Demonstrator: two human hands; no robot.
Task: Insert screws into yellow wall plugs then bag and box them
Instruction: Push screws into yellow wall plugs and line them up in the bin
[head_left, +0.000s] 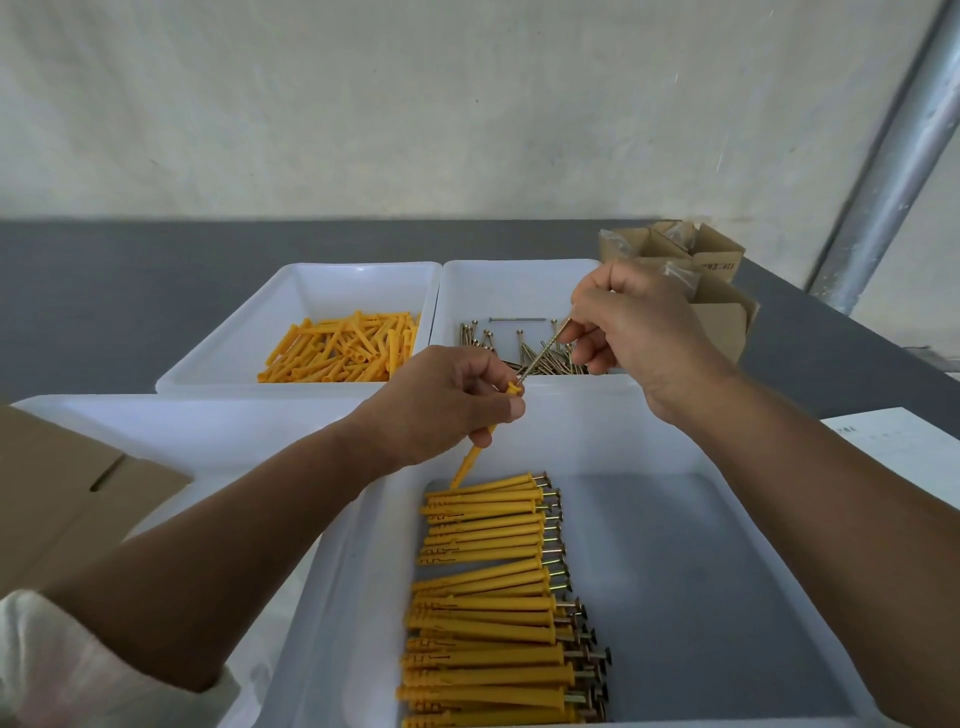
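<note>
Currently in hand: the insertion step.

- Left hand (447, 410): my fingers are curled round one yellow wall plug (471, 460), with its open end up and its tip slanting down over the near tray (727, 545).
- Right hand (636, 332): I pinch one screw (543, 354) near its head. Its point is at the plug's mouth, but I cannot tell whether it has entered.
- Near tray: a row of finished sets (493, 597), with the screw heads to the right.
- Far left tray (311, 273): loose plugs (343, 348).
- Far right tray (519, 270): loose screws (558, 366).
- Cardboard boxes (675, 247): beyond my right hand.

Next move, as I judge it: line the screw up with the plug's bore, push it straight in, then lay the set with the others. Bagging and boxing look unstarted.
</note>
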